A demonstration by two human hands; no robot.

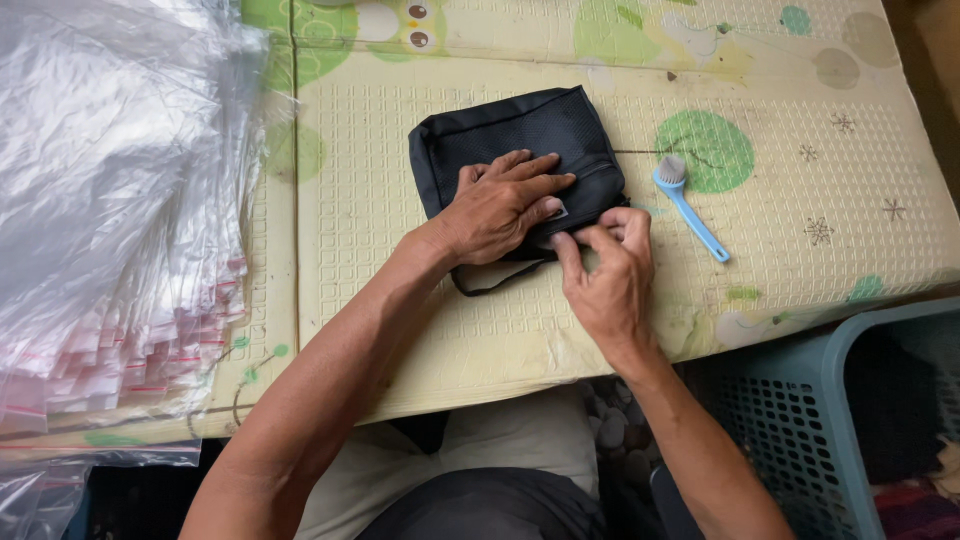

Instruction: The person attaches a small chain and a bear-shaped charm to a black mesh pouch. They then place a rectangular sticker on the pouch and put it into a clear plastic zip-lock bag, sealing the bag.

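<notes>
The black pouch (520,150) lies flat on the patterned mat (400,300) that covers the table, near the mat's middle and well back from its near edge. The left hand (500,205) rests palm-down on the pouch, fingers spread and pressing it flat. The right hand (610,265) is at the pouch's lower right corner, thumb and fingertips pinched together on a small part there; whether this is a zipper pull or a tag cannot be told. A dark strap loop (490,285) trails from under the left hand toward the near edge.

Judged from this state, the pouch is laid out and steadied, and work at the corner is in hand, not finished.

A blue brush (690,205) lies just right of the pouch, apart from it. A stack of clear plastic bags (110,200) fills the left side. A blue-grey basket (800,420) stands below the table's right edge. Open mat remains in front of and beyond the pouch.
</notes>
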